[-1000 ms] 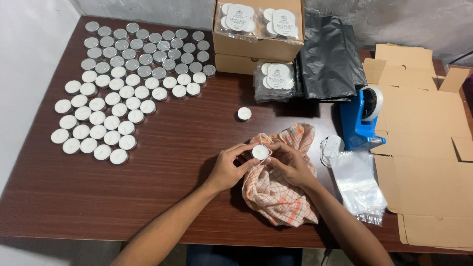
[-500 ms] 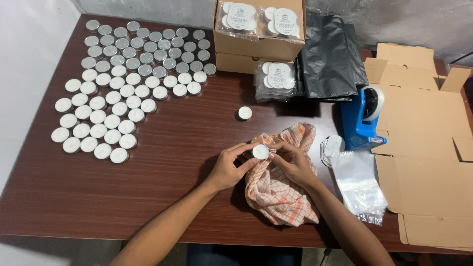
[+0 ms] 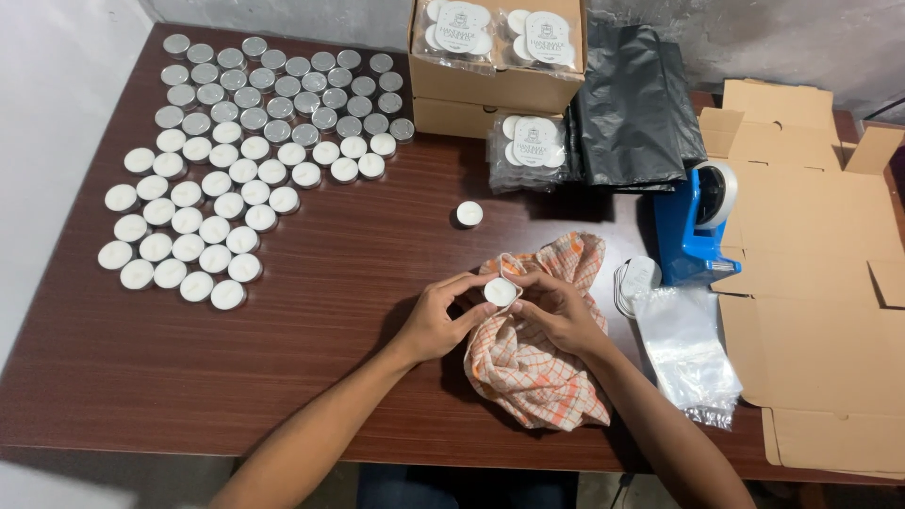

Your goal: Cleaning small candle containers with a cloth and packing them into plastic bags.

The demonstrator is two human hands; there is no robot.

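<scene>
Dark wooden worktop (image 3: 311, 283) fills the view, set against a pale wall. Both hands meet over an orange checked cloth (image 3: 537, 349) near the front edge: the left hand (image 3: 438, 320) and the right hand (image 3: 561, 311) pinch a single white tealight (image 3: 499, 291) between their fingertips, just above the cloth's upper fold. One more tealight stands alone (image 3: 468, 214) a little further back. By the look of it, most of the work lies ahead: a large batch of tealights (image 3: 236, 151) waits at the far left in close rows. Sealed packs (image 3: 531, 141) lean by a cardboard box (image 3: 495, 90) at the back. To the right stand a blue tape dispenser (image 3: 696, 226), clear bags (image 3: 686, 353) and flat cartons (image 3: 820, 283).
</scene>
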